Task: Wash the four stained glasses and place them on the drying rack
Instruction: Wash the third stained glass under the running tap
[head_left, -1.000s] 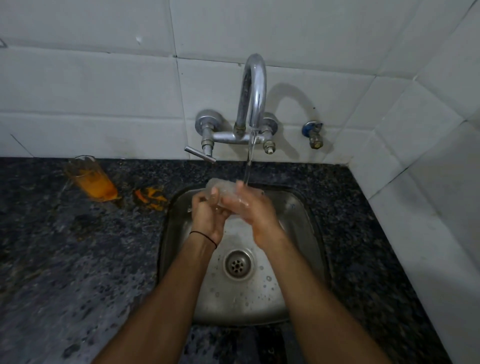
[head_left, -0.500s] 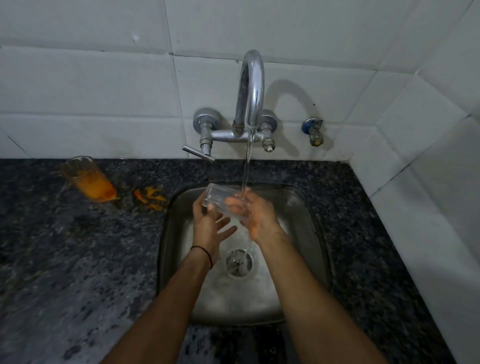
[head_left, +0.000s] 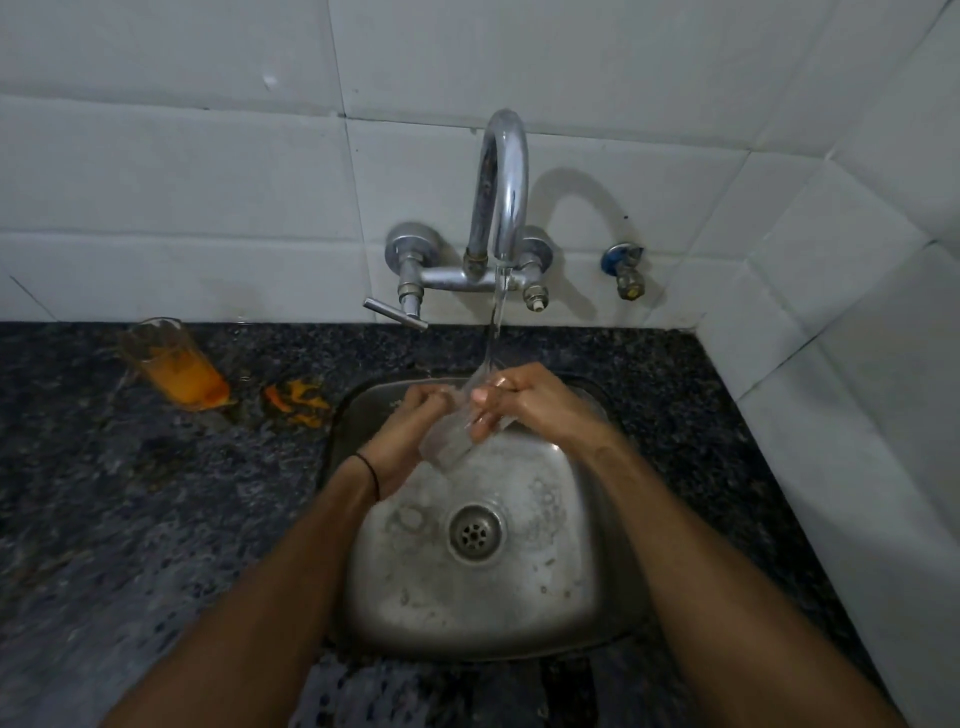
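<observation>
Rinse time at the sink, head view only

Water (head_left: 496, 312) runs from the tap (head_left: 501, 182) onto a clear glass (head_left: 447, 439) held over the steel sink (head_left: 571, 597). Left hand (head_left: 402, 441) is wrapped around it from the left side, fingers curled and closed on it; right hand (head_left: 524, 408) pinches it from the right, fingertips (head_left: 480, 415) on the wall of the glass. So the glass sits right between both hands, long axis tilted, one end up under the stream and the other down toward the drain, I think the base but can't say for sure. Both hands touch it, neither nearer. Count: one glass in hand, one orange-stained glass (head_left: 171, 364) standing on the desk (head_left: 156, 519) well off to the left, next to an orange spill (head_left: 296, 400). Other two glasses and the drying rack aren't in view.
</observation>
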